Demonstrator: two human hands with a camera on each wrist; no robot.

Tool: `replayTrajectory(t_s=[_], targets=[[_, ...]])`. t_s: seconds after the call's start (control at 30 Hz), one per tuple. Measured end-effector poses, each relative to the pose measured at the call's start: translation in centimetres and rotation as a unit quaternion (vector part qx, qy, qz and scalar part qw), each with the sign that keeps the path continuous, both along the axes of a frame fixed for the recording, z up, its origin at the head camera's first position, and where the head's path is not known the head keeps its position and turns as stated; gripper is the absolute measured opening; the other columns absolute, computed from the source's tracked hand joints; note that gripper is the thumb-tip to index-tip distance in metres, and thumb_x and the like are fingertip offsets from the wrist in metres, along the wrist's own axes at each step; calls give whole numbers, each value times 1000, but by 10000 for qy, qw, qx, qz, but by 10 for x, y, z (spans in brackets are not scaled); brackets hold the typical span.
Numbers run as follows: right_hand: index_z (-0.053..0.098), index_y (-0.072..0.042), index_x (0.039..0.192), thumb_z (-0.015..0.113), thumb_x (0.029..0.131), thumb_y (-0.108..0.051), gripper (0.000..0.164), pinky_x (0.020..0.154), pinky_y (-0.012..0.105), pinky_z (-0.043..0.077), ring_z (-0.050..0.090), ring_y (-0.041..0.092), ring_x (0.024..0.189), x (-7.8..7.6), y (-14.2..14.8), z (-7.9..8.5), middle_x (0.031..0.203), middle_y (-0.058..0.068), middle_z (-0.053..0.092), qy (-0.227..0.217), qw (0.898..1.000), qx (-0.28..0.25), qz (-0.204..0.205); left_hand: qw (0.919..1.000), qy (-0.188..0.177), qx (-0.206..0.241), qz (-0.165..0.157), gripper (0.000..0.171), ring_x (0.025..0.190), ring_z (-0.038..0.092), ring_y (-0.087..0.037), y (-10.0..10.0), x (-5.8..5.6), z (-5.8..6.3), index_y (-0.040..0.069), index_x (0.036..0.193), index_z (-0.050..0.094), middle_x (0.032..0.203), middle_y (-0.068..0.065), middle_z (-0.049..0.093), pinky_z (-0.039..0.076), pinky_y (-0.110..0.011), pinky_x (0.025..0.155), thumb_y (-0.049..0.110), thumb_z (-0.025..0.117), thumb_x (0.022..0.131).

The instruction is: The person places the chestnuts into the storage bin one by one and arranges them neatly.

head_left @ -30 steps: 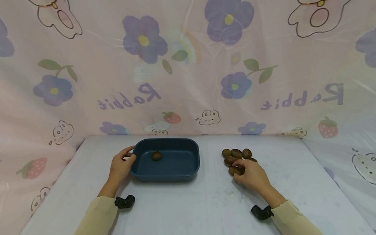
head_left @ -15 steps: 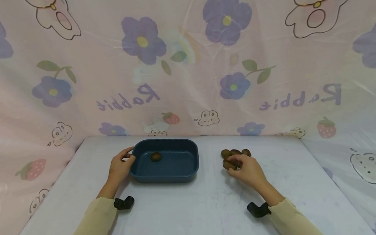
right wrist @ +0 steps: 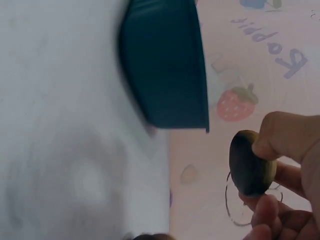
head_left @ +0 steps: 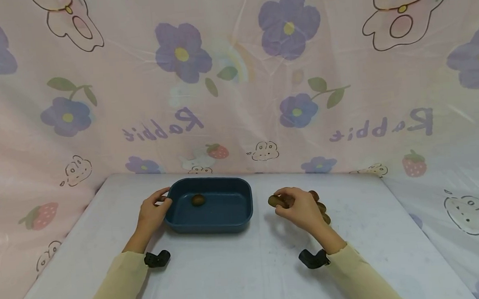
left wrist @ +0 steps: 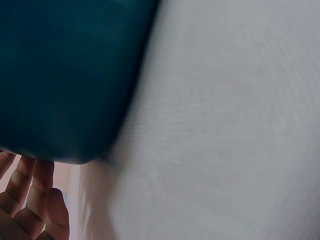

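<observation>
My right hand (head_left: 298,207) pinches a brown chestnut (head_left: 276,201) between thumb and fingers, to the right of a blue rectangular tray (head_left: 209,227). The right wrist view shows this chestnut (right wrist: 248,164) raised above the table, its dark oval side facing the camera. Inside the tray, one chestnut (head_left: 198,200) lies toward the left. My left hand (head_left: 150,214) touches the tray's left end; its fingers (left wrist: 42,175) reach to the end wall in the left wrist view, with the thumb apart. Several more chestnuts (head_left: 325,218) lie behind my right hand, partly hidden by it.
Everything stands on a white-covered table (head_left: 230,273). A patterned curtain (head_left: 236,99) with flowers and rabbits hangs behind the table and at both sides. Black wrist cameras (head_left: 313,258) stick out from both sleeves.
My right hand has picked up a chestnut from the pile and moved left with it toward the tray. The left hand has stayed at the tray's end.
</observation>
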State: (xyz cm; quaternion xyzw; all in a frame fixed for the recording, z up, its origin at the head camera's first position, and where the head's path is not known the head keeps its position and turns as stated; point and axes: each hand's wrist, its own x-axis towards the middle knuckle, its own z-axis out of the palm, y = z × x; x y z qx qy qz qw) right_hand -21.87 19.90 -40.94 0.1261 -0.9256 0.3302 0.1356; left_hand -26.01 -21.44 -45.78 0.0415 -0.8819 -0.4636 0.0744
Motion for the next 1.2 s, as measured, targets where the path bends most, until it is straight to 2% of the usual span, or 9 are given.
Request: replayTrajectory(t_s=[0.17,0.33,0.9,1.2], targets=[[71,-24,105,72,73,-16,32,53,25,39,47,11,58,-5,-12,7,91,-4,67,60,9999,-62,95,10000,0,-24,7,48,95,58,-28,0,0,0,20,141,51,120,-15,62,44,-29,73,26,50,94],[71,-25,105,71,73,-17,33,50,25,38,46,10,56,-8,-24,12,94,-5,68,55,9999,-69,94,10000,57,-50,21,47,95,57,-28,0,-1,0,19,140,52,119,-15,62,43,-29,74,26,50,94],[71,-23,107,73,74,-16,34,49,26,39,46,12,54,-20,-67,16,99,-4,68,-102,9975,-471,512,10000,10,25,42,47,92,57,-27,1,0,0,19,140,52,118,-15,62,43,-29,72,24,50,93],[72,-22,107,74,75,-16,32,52,24,41,48,10,57,-28,-93,11,99,-4,68,-78,9954,-533,790,10000,44,21,22,47,92,58,-28,0,-1,0,18,140,52,118,-16,63,44,-29,73,24,50,93]])
